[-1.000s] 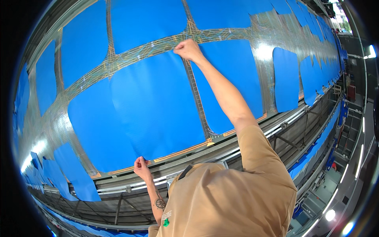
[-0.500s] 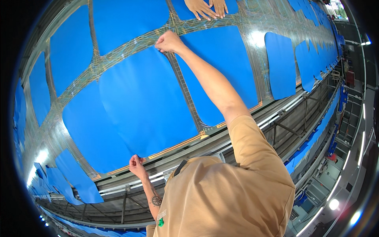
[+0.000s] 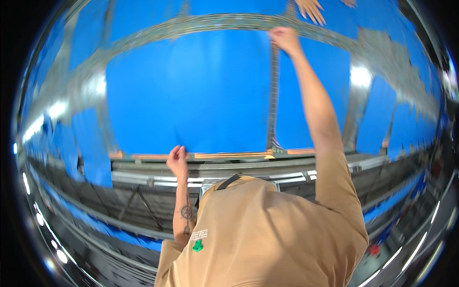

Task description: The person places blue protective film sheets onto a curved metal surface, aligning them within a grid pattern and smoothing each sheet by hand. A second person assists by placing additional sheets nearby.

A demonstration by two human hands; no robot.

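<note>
A large smooth blue sheet (image 3: 191, 91) lies across the table in front of me, and it looks like flat cut fabric or vinyl. At its near edge my left hand (image 3: 178, 161) has thumb and fingers pinched together on the sheet, where a small crease rises. My right arm reaches far forward, and my right hand (image 3: 287, 39) is closed in a pinch at the sheet's far right corner. The picture is somewhat blurred by motion. Right of a narrow dark gap lies another blue piece (image 3: 311, 105), passing partly beneath my right forearm.
A co-worker's spread hand (image 3: 311, 10) rests at the far side, with part of a second hand (image 3: 349, 3) beside it. More blue pieces (image 3: 93, 143) hang over the near edge at left. A metal rail (image 3: 229, 166) runs along the table front.
The view has turned, so the table edge now runs level and the sheet sits more squarely before me. Both my hands keep their pinches. The co-worker's hands have moved apart.
</note>
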